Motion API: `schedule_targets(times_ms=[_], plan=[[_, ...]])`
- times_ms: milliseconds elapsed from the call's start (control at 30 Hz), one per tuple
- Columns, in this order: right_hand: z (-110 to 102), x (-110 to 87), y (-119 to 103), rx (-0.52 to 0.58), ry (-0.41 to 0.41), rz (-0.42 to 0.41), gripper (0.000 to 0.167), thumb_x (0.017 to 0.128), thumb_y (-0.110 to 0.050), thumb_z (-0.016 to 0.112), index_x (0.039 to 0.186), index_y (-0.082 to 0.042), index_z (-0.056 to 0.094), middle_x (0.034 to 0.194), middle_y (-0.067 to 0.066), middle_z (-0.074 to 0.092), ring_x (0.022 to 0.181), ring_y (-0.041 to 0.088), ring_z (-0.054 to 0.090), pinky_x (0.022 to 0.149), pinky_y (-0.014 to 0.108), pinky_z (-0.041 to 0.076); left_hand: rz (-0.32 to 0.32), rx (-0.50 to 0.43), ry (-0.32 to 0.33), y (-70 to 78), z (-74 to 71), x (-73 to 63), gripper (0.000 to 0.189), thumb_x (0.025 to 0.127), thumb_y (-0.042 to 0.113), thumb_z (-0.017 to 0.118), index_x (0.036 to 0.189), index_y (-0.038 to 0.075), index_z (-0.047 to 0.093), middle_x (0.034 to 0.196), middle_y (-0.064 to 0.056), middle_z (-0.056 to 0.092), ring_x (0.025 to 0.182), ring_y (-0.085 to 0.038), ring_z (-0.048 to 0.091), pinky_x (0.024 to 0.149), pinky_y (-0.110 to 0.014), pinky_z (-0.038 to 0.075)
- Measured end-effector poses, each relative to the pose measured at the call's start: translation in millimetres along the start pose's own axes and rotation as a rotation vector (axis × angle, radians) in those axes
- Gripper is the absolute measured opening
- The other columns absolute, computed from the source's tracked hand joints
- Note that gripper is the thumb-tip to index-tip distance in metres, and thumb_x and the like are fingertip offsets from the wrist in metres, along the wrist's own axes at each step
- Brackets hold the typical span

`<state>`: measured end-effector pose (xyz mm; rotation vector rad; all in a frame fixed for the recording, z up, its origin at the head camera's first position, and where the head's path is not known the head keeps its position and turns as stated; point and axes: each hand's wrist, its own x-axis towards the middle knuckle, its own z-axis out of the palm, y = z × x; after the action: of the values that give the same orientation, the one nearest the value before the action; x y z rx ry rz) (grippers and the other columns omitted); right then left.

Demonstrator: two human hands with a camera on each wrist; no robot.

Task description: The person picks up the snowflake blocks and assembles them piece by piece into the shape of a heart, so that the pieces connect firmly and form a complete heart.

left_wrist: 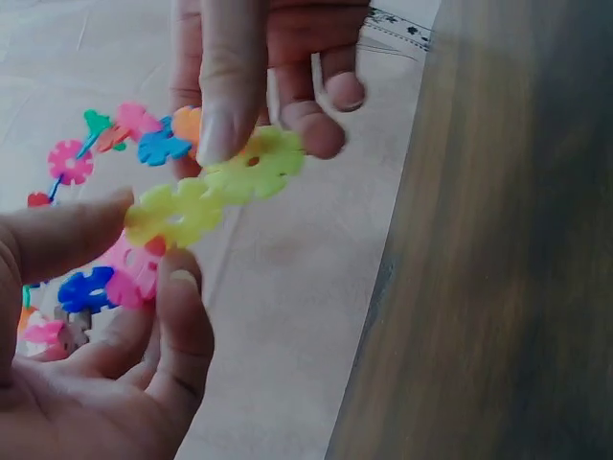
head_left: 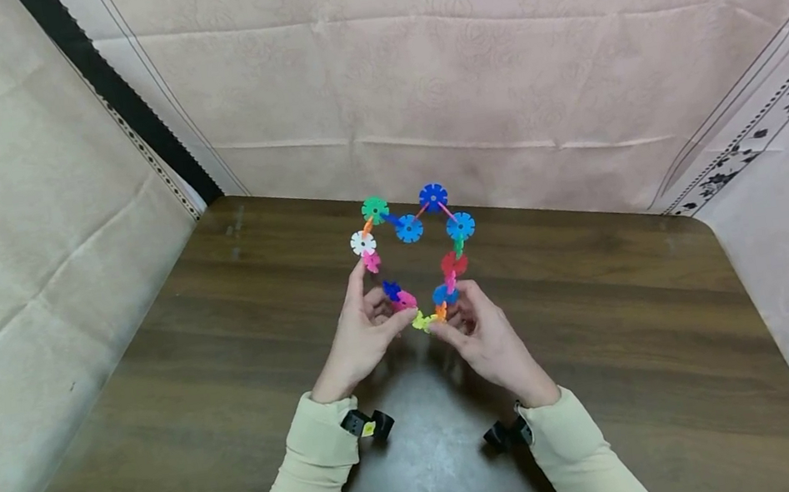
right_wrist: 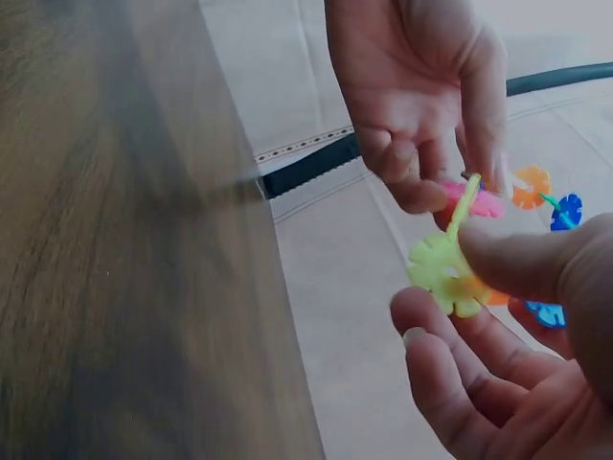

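Note:
A loop of linked notched plastic snowflake discs point(head_left: 409, 229), in blue, green, white, pink, red, orange and yellow, is held up above the table, its outline like a heart. My left hand point(head_left: 356, 337) pinches its lower left part by the pink and yellow discs between thumb and fingertips. On the lower right, my right hand point(head_left: 490, 343) grips a yellow disc point(right_wrist: 442, 268) and the orange one beside it. Two yellow discs join at the bottom between the hands, as the left wrist view shows with one yellow disc point(left_wrist: 177, 213) slotted against the other. Fingers partly hide the lower discs.
Beneath the hands spreads a brown wood-grain table point(head_left: 235, 403) with rounded corners. Pale patterned cloth point(head_left: 454, 78) hangs behind it and along both sides. A small black camera device point(head_left: 370, 424) is strapped to each wrist.

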<state>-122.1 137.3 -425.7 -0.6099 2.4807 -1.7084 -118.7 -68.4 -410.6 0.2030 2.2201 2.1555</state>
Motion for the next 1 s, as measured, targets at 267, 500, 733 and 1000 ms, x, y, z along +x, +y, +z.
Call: schedule_targets(times_ms=[267,500,733,1000], plan=[[3.9,-3.1,0.1,0.107,0.039,0.102,0.041,0.086,-0.007,0.073,0.119,-0.009,0.049,0.092,0.011,0.069,0.078,0.032,0.066,0.067,0.029,0.056,0.121,0.009,0.132,-0.8,6.5,3.1,0.083,0.083,0.007,0.077,0.151,0.012,0.029,0.096,-0.011,0.068,0.083,-0.023,0.064,0.076,-0.028,0.055],[7.4,-8.2,-19.2,0.175,0.06,0.059,0.036,0.087,0.004,0.068,0.116,0.0,0.047,0.092,0.021,0.066,0.08,0.042,0.063,0.066,0.023,0.053,0.15,-0.04,0.179,-2.9,13.0,4.7,0.069,0.082,0.007,0.078,0.142,0.01,0.044,0.093,-0.01,0.069,0.085,-0.022,0.064,0.084,-0.032,0.054],[10.7,-11.0,-29.3,0.193,0.104,-0.012,0.036,0.087,0.007,0.067,0.117,0.003,0.048,0.092,0.023,0.064,0.079,0.041,0.062,0.067,0.024,0.053,0.138,-0.123,0.172,-4.1,15.0,4.8,0.07,0.083,0.004,0.076,0.143,0.012,0.041,0.093,-0.013,0.068,0.084,-0.023,0.064,0.075,-0.029,0.055],[9.1,-10.8,-27.1,0.235,0.131,-0.01,0.038,0.087,0.007,0.066,0.12,0.001,0.047,0.094,0.022,0.064,0.078,0.04,0.063,0.069,0.031,0.057,0.096,-0.136,0.167,-3.2,16.3,4.2,0.073,0.083,0.006,0.076,0.146,0.014,0.038,0.094,-0.014,0.067,0.088,-0.025,0.064,0.074,-0.028,0.055]])
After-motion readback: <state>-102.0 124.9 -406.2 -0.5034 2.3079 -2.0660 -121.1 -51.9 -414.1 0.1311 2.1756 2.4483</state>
